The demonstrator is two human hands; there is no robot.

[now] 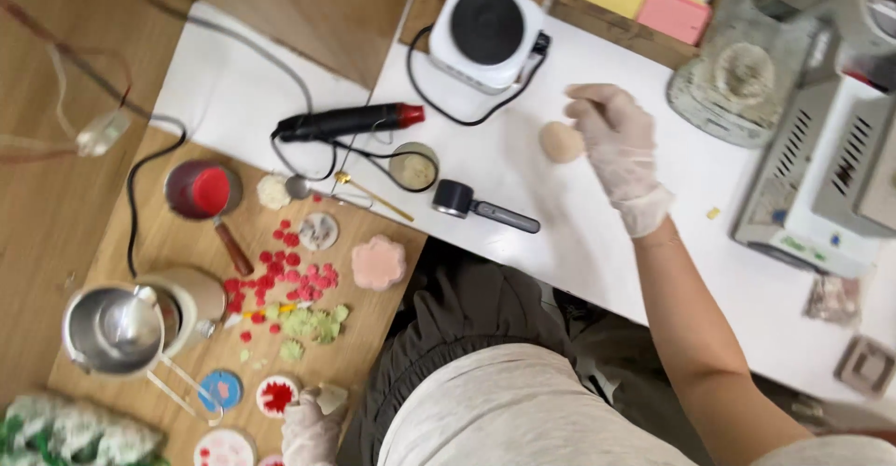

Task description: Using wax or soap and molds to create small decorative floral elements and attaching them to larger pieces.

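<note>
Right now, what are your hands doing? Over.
Right gloved hand holding round beige lump above white table. Left gloved hand near red-and-white disc. Nothing blocking.

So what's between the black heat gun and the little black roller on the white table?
In the head view, a small round tin sits between the heat gun and the roller, with the gun's black cord looping past it.

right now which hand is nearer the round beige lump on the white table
Right. The right hand has its fingers touching the round beige lump; the left hand is far off at the wooden board's near edge.
</note>
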